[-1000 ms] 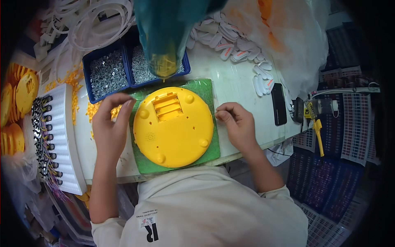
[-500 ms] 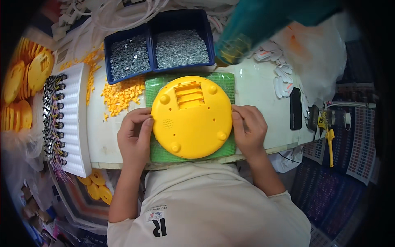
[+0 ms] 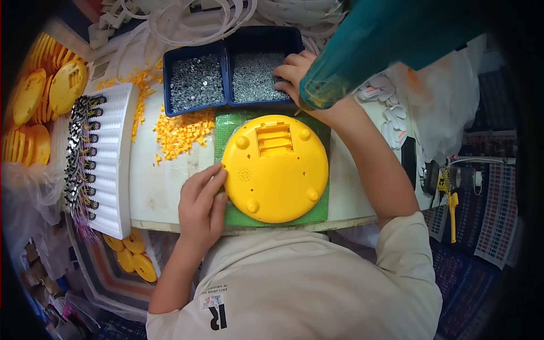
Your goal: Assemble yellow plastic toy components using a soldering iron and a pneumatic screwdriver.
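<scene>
A round yellow plastic casing (image 3: 276, 181) lies on a green mat (image 3: 317, 211), its open battery compartment and small round feet facing up. My left hand (image 3: 203, 204) holds its left rim with the fingertips, the thumb close by. At the far side, my right hand (image 3: 303, 79) reaches over the right compartment of a blue two-part tray (image 3: 225, 85), fingers apart above many small metal screws (image 3: 258, 76). Part of that hand is hidden by a teal power screwdriver (image 3: 334, 71) hanging in front of it. Its fingertips show nothing held.
Loose small yellow pieces (image 3: 181, 133) lie left of the mat. Further left stands a white foam tray (image 3: 116, 164) with wired black parts. Stacked yellow casings (image 3: 68, 85) are at the far left. White pieces (image 3: 394, 119) and a black phone (image 3: 408, 161) lie right.
My right hand has left the casing's right rim and moved up to the screw tray. My left hand stays at the left rim. The view has shifted slightly.
</scene>
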Available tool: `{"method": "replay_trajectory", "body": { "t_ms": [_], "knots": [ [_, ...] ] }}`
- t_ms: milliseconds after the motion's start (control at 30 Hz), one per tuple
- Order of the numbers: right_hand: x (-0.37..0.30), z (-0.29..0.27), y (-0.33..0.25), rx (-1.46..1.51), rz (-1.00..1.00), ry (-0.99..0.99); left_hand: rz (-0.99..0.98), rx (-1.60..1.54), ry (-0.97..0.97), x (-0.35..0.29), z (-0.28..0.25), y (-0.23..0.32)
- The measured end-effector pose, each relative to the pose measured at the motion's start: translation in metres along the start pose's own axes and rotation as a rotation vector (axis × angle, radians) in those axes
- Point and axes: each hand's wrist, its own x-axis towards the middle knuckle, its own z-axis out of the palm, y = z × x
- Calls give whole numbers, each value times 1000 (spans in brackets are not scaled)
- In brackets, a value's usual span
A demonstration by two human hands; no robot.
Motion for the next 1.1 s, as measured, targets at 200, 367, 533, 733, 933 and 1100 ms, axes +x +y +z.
{"method": "replay_trajectory", "body": {
  "t_ms": [200,367,533,733,933,1100],
  "knots": [
    [13,1,10,15,-88,-41,193,-9,33,61,-10,-3],
    [-2,-33,-26,193,99,-100,352,81,38,175,20,-10],
    [-34,-56,-34,305,279,-56,401,397,-182,205,44,-31],
    [-119,-98,-65,806,683,56,423,300,-134,205,49,-37],
    [-184,-110,-114,1067,926,-62,460,247,-56,205,51,-43],
    [-205,-79,-130,591,336,68,-3,-98,-1,187,46,-27]
  ]
}}
